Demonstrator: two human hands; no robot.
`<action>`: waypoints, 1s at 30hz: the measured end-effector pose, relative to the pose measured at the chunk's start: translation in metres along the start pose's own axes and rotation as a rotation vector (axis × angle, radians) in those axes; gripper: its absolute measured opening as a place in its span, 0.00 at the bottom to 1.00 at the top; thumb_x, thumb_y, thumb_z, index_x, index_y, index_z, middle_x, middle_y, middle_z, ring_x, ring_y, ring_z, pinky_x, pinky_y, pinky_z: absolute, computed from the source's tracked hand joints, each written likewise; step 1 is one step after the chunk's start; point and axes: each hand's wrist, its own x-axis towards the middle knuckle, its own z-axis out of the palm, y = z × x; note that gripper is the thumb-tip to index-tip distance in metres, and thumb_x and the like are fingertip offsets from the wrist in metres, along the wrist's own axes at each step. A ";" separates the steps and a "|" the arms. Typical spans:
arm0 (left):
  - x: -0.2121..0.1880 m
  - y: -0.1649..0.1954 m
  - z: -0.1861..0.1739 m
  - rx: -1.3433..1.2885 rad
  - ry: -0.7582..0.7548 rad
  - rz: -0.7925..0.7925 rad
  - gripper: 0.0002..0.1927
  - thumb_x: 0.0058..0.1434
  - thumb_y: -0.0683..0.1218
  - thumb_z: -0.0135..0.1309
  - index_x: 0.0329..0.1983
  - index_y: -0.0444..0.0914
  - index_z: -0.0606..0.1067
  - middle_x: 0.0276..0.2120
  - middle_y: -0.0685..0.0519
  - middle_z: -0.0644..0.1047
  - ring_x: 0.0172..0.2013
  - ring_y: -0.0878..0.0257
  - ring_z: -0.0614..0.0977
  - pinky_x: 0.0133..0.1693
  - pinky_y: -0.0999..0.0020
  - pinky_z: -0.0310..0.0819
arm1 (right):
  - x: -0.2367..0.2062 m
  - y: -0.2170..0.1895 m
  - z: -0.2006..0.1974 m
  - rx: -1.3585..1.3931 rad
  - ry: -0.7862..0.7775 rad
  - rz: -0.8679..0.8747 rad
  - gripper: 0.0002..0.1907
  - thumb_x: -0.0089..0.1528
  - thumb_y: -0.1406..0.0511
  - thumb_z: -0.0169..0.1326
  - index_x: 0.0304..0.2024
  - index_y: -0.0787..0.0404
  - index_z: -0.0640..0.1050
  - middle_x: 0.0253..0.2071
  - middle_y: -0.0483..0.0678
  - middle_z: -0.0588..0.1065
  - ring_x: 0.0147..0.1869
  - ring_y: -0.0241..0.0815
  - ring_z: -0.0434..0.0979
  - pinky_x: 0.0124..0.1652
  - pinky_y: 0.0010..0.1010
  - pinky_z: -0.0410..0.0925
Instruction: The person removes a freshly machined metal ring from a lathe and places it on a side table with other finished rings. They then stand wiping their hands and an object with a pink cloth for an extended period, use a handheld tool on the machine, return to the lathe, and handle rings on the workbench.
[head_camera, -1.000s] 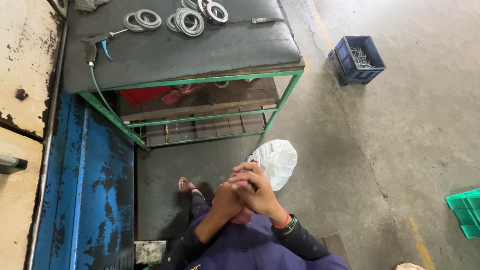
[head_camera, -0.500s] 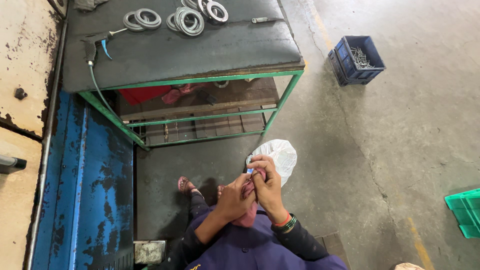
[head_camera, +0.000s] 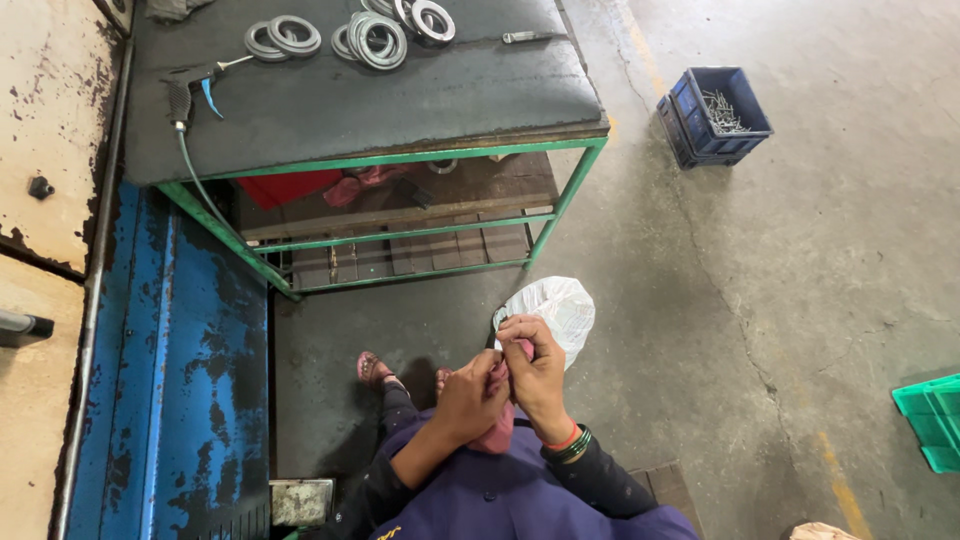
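Observation:
My left hand (head_camera: 472, 398) and my right hand (head_camera: 540, 368) are pressed together in front of my chest. Both are closed on a small pink cloth-like piece (head_camera: 497, 437), whose lower part hangs under the hands. The right fingertips pinch its top edge; what exactly they pinch is too small to tell. Green and orange bangles (head_camera: 570, 446) sit on my right wrist. A white plastic bag (head_camera: 558, 303) lies on the floor just beyond the hands. My sandalled foot (head_camera: 371, 368) shows to the left.
A green-framed table (head_camera: 420, 157) with a black mat stands ahead, carrying several metal rings (head_camera: 372, 38) and an air blow gun (head_camera: 188, 92) with a hose. A blue crate (head_camera: 716, 112) of metal parts sits right, a green crate (head_camera: 932, 420) far right, a blue machine body (head_camera: 170, 380) left.
Both hands moved a little up and away from my body toward the white bag. The right fingers shifted from a clasp to a pinch on top.

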 end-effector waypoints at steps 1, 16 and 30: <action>0.000 0.001 0.000 -0.009 0.009 0.004 0.13 0.58 0.44 0.58 0.45 0.36 0.72 0.37 0.38 0.79 0.37 0.40 0.82 0.38 0.52 0.76 | 0.000 0.000 0.000 -0.004 0.000 0.003 0.05 0.62 0.77 0.56 0.38 0.64 0.77 0.44 0.49 0.76 0.51 0.40 0.76 0.53 0.29 0.69; 0.008 0.014 -0.013 -0.209 0.223 -0.201 0.11 0.67 0.48 0.52 0.47 0.37 0.74 0.28 0.45 0.81 0.28 0.57 0.85 0.30 0.61 0.76 | 0.001 -0.017 0.004 0.063 -0.052 0.052 0.07 0.65 0.74 0.54 0.46 0.64 0.77 0.52 0.50 0.75 0.55 0.38 0.74 0.55 0.29 0.68; 0.011 -0.015 -0.001 -0.511 0.042 -0.198 0.25 0.73 0.53 0.40 0.68 0.34 0.62 0.56 0.43 0.76 0.56 0.56 0.79 0.55 0.63 0.74 | -0.020 -0.021 0.019 -0.213 -0.067 -0.117 0.10 0.64 0.67 0.58 0.45 0.63 0.75 0.51 0.54 0.72 0.56 0.49 0.73 0.59 0.38 0.67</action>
